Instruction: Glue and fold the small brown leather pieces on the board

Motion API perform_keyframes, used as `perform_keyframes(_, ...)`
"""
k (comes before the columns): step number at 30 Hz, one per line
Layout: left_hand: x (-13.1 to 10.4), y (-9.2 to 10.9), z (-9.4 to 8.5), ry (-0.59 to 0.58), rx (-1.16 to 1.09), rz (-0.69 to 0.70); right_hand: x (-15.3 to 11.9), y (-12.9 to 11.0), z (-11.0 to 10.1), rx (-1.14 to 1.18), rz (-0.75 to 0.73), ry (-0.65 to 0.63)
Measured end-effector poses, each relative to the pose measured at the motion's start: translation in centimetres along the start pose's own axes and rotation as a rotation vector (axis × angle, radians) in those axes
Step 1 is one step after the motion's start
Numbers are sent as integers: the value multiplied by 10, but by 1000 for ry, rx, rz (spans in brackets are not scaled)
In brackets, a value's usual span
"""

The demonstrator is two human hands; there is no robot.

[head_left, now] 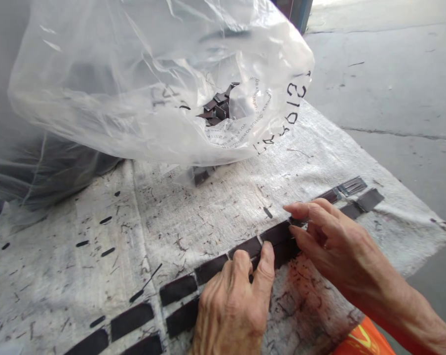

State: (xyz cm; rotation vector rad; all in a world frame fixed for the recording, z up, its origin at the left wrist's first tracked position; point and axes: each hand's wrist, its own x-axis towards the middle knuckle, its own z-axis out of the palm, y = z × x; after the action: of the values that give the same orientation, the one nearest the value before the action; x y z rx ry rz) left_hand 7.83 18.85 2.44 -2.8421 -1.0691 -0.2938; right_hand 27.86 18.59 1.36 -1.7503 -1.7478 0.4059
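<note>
Obstacles: clear plastic bag point(141, 88), bulging over the far and left part of the white cloth point(193, 207), overhanging its far edge; loose dark pieces point(217, 106) inside. Two diagonal rows of dark strips point(178, 288) crossing the near cloth, with the left hand point(234, 305) and right hand point(330, 241) on them. Free room: open cloth between bag and strips; bare concrete floor point(393, 84) to the right

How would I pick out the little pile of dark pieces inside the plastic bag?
Find the big clear plastic bag lying at the back of the white cloth. Near its printed black lettering sits a small jumbled heap of dark pieces. Unlike the dark strips laid flat in rows by the hands, these are piled loose.
</note>
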Motion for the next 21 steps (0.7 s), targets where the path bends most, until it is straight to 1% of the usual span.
perform_keyframes(2, 2, 1, -1, 3, -2, -4, -5, 0, -3, 25, 22, 38)
perform_keyframes(4, 4, 2, -2, 12, 0, -16, -11, 0, -7, 20, -15, 93)
perform_keyframes(5, 5, 2, -3, 17, 2, -22, -15, 0, -9, 3, -65, 119)
perform_keyframes(7, 6, 3, -4, 23, 7, -30, -22, 2, -9, -25, -204, 122)
perform_keyframes(9, 7, 4, -4, 15, 10, -34, -30, 6, -6, -59, -309, 77)
perform_keyframes(10, 7, 5, -4, 12, 11, -37, -33, 8, -4, -88, -335, 52)
perform_keyframes(12, 7, 5, -4, 5, 13, -42, -39, 10, 2, -176, -339, 41)
perform_keyframes(15, 6, 6, -3, -12, 2, -48, -44, 10, 7, -271, -318, 64)
perform_keyframes(18, 7, 6, -4, -30, -15, -60, -44, 7, 8, -284, -310, 67)
perform_keyframes(21, 6, 5, -5, -62, -26, -68, -42, 6, 9, -276, -310, 110)
